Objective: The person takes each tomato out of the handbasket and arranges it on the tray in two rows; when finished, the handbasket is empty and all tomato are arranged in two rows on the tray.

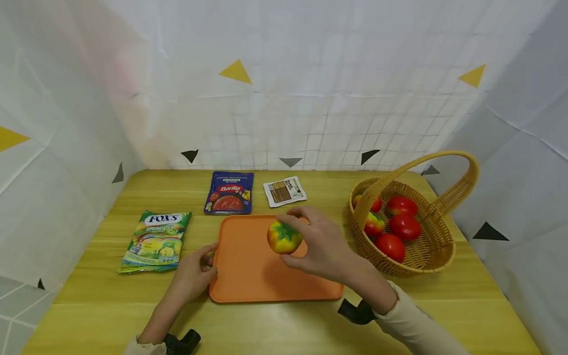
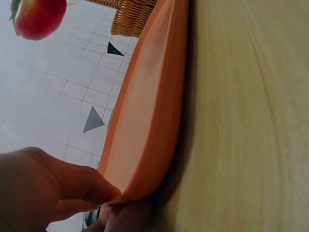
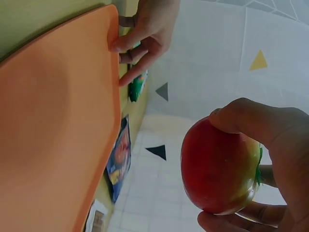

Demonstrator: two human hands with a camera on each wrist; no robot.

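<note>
I hold the tomato (image 1: 284, 238) up over the tray (image 1: 248, 278), which I pinch at its left end.
My left hand (image 1: 194, 276) is clamped on the tray's left rim; the tray's long sides run left to right across the tabletop (image 1: 266, 328). My right hand (image 1: 326, 249) reaches in from the right, thumb on the tomato's near side, fingers beyond it, palm turned leftward. The round fruit, calyx facing up, is well above the tray floor, a gap that I judge matters most. Farther right is the wicker basket (image 1: 430, 241); beyond the tray lies the Barilla pouch (image 1: 229, 190).
</note>
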